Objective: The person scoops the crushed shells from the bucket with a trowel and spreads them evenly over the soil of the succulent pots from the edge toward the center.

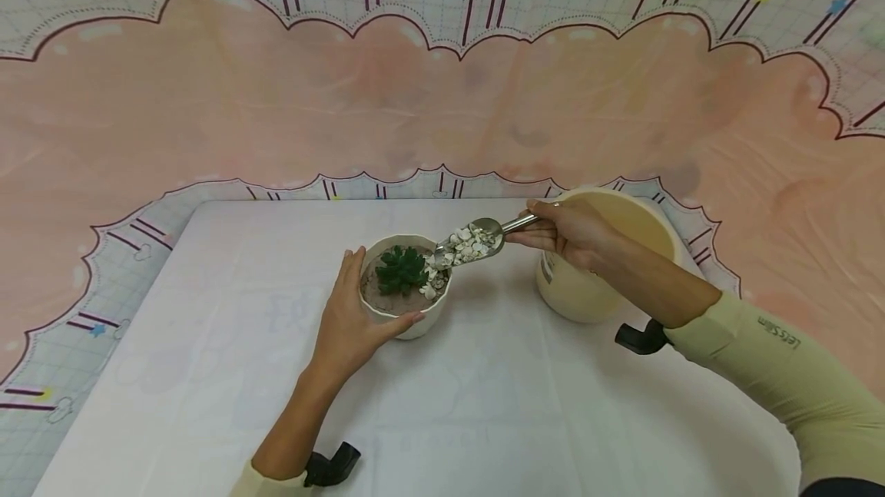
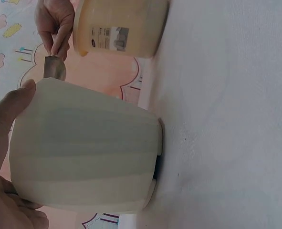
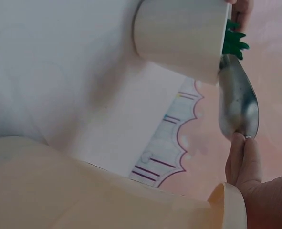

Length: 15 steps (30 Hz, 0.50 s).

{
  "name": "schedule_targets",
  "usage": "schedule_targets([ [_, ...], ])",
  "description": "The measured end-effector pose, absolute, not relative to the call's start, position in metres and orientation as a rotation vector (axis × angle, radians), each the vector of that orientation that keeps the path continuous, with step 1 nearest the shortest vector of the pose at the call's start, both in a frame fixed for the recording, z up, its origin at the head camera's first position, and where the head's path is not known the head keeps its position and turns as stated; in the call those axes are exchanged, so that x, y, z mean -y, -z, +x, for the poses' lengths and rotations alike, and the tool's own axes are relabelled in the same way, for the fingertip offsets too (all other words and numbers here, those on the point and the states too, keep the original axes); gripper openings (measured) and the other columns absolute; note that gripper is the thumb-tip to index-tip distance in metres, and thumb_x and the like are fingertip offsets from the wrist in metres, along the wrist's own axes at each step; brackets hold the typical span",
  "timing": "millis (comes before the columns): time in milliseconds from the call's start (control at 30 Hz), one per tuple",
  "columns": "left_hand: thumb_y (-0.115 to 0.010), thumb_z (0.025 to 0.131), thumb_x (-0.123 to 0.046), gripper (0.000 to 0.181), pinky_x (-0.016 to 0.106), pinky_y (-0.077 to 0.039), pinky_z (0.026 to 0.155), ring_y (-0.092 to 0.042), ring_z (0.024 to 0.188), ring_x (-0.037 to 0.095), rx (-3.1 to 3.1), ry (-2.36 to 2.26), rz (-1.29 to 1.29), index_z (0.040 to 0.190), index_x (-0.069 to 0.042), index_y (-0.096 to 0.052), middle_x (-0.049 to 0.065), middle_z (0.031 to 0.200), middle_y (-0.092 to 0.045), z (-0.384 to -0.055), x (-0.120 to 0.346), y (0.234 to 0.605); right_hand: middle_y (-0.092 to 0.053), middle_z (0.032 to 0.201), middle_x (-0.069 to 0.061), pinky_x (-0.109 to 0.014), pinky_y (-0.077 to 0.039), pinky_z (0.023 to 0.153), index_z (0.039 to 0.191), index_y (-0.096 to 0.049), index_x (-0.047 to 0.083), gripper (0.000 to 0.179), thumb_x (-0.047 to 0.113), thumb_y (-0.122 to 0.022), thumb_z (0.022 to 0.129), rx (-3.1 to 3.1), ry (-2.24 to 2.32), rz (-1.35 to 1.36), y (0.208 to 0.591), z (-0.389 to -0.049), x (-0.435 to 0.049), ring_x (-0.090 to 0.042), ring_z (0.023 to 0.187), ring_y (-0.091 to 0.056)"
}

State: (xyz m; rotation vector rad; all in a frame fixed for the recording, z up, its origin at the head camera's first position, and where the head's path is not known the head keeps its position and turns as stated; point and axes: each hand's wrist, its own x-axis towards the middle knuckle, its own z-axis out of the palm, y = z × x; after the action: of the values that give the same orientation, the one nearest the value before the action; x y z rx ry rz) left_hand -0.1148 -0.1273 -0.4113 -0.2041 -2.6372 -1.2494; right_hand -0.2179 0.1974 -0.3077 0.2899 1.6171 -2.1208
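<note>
And here's the scoop [image 3: 238, 102], its lip over the pot's rim at two o'clock in the head view, loaded with white stones [image 1: 469, 245]; whether metal touches rim, I can't tell; more stones lie on the grey soil [image 1: 396, 303] just below that lip, at three o'clock from the green plant [image 1: 401, 270]; the white pot [image 2: 86, 148] stands upright on the table [image 1: 484, 405]; the left hand [image 1: 351, 328] grips it, fingers at nine o'clock, thumb round at five; the right hand [image 1: 577, 232] pinches the scoop's handle between thumb and fingers!

Over to the left wrist view, which hides plant and stones but gives us the pot's wall and a dark gap at its foot; the right wrist view offers the scoop's shiny underside, its load out of sight; at three o'clock from the pot sits the cream bucket [image 1: 581, 301], right hand above its near rim; its label [image 2: 111, 38], a mere sliver from the head, faces the left wrist camera; beyond, at twelve, the patterned cloth [image 1: 415, 105].
</note>
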Motion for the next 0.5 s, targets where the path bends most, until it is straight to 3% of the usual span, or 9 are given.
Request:
schedule_targets([
  [200, -0.096, 0.075, -0.042, 0.121, 0.066, -0.027, 0.119, -0.017, 0.158, 0.038, 2.653, 1.262, -0.231, 0.164, 0.002, -0.027, 0.021, 0.17, -0.024, -0.117, 0.131, 0.41, -0.077, 0.096, -0.022, -0.037, -0.06, 0.086, 0.107, -0.064, -0.007, 0.027, 0.014, -0.049, 0.114, -1.624, 2.129, 0.276, 0.308, -0.22, -0.198, -0.032, 0.088, -0.078],
  [500, -0.097, 0.074, -0.041, 0.129, 0.066, -0.026, 0.119, -0.002, 0.16, 0.038, 2.647, 1.263, -0.208, 0.166, 0.002, -0.016, 0.023, 0.171, -0.016, -0.11, 0.12, 0.405, -0.077, 0.097, -0.021, -0.037, -0.06, 0.086, 0.11, -0.063, -0.007, 0.027, 0.015, -0.048, 0.114, -1.633, 2.125, 0.264, 0.309, -0.219, -0.199, -0.032, 0.088, -0.078],
])
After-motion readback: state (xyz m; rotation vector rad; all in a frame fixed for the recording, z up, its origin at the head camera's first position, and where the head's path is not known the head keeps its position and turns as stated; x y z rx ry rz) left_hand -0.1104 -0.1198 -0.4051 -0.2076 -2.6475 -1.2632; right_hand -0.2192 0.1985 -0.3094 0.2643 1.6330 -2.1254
